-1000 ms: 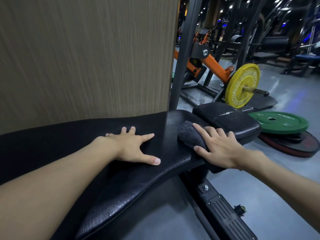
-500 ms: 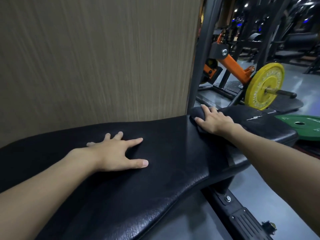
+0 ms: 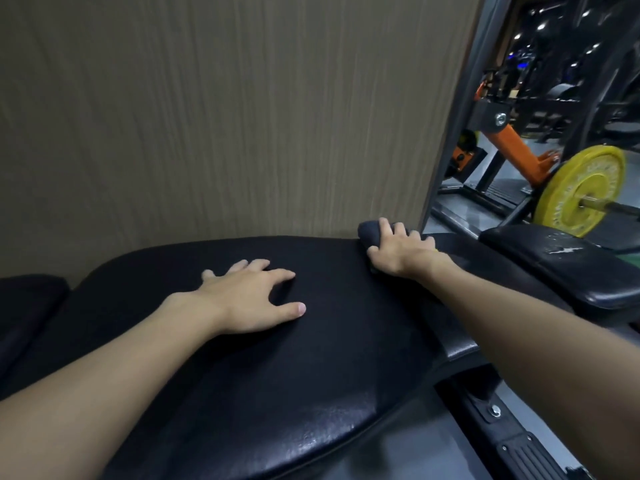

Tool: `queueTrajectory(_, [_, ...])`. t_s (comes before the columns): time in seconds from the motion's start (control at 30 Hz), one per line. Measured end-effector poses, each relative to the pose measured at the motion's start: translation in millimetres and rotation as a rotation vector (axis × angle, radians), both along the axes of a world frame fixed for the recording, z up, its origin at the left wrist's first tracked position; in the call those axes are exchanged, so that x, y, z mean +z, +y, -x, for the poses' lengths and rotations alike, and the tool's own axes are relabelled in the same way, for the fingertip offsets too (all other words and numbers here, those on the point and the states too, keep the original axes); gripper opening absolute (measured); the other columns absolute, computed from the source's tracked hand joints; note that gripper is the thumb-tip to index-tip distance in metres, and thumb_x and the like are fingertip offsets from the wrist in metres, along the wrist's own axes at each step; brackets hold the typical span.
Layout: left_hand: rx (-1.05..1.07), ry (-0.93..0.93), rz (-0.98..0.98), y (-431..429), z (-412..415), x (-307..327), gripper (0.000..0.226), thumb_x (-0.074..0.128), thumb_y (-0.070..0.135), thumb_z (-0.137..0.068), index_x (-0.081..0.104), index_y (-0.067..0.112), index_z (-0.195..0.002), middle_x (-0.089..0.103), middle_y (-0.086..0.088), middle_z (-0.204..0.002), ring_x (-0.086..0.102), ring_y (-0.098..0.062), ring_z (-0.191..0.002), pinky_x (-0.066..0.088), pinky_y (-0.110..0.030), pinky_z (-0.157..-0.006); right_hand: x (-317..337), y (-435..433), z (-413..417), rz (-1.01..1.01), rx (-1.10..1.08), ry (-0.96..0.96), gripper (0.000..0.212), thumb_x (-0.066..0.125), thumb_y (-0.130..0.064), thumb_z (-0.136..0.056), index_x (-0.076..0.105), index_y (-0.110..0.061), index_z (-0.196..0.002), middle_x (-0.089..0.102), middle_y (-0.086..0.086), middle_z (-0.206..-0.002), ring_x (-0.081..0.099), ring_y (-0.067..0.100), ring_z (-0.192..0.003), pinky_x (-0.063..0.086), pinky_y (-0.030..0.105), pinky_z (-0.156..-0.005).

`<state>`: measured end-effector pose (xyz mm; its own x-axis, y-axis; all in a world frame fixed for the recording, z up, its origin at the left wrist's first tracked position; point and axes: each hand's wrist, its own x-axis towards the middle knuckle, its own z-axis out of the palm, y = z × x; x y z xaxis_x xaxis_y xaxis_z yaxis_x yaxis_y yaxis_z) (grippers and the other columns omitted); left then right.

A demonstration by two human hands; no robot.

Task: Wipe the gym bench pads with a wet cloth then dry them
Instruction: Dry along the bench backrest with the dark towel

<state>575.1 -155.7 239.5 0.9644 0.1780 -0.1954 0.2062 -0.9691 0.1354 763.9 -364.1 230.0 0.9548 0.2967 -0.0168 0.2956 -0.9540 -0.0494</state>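
Head view, left hand (image 3: 249,299) splayed on black vinyl bench pad (image 3: 311,375), right hand (image 3: 403,252) curled over dark cloth (image 3: 369,232) at one o'clock, yellow weight plate (image 3: 581,192) at two o'clock, lettering unreadable.

The large bench pad (image 3: 311,393) is black grained leatherette, matt in the middle with a pebbled sheen along its near edge. The smaller pad (image 3: 554,268) on the right has the same skin, scuffed and cracked pale on top. The cloth (image 3: 369,232) looks dark, soft and fuzzy. The far wall panel (image 3: 242,116) is matt and wood-grained. The orange arm (image 3: 519,154) is painted metal; the yellow plate (image 3: 561,199) is dull and rubbery.
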Motion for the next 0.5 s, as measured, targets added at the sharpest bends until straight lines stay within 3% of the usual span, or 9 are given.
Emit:
queueTrajectory(0.27, [0.177,0.039,-0.11,75.6,89.2,8.6,0.076,0.032,0.082,-0.083,0.018,0.05,-0.15,0.009,0.005,-0.165,0.006,-0.022,-0.152,0.022,-0.06,-0.113,3.9,96.7,39.8,-0.008,0.118,0.014,0.067,0.031,-0.047,-0.096,0.007,-0.024,-0.155,0.027,0.005,-0.156,0.031,0.035,-0.138,0.025,0.051,-0.105])
queueTrajectory(0.4, [0.252,0.074,-0.217,102.2,140.5,10.4,0.086,0.023,0.089,-0.076,0.014,0.049,-0.151,0.02,0.003,-0.161,0.027,-0.024,-0.145,0.03,-0.053,-0.109,2.6,152.2,61.9,0.003,0.214,0.001,0.068,0.03,-0.046,-0.096,0.006,-0.024,-0.155,0.026,0.005,-0.157,0.032,0.034,-0.137,0.025,0.051,-0.105])
queueTrajectory(0.5, [0.287,0.06,-0.206,115.2,162.1,4.9,0.095,0.017,0.094,-0.069,0.011,0.048,-0.152,0.019,0.003,-0.163,0.035,-0.024,-0.142,0.03,-0.051,-0.109,2.3,188.6,79.1,-0.001,0.283,-0.004,0.069,0.03,-0.045,-0.095,0.004,-0.025,-0.156,0.024,0.004,-0.158,0.031,0.034,-0.138,0.025,0.051,-0.105])
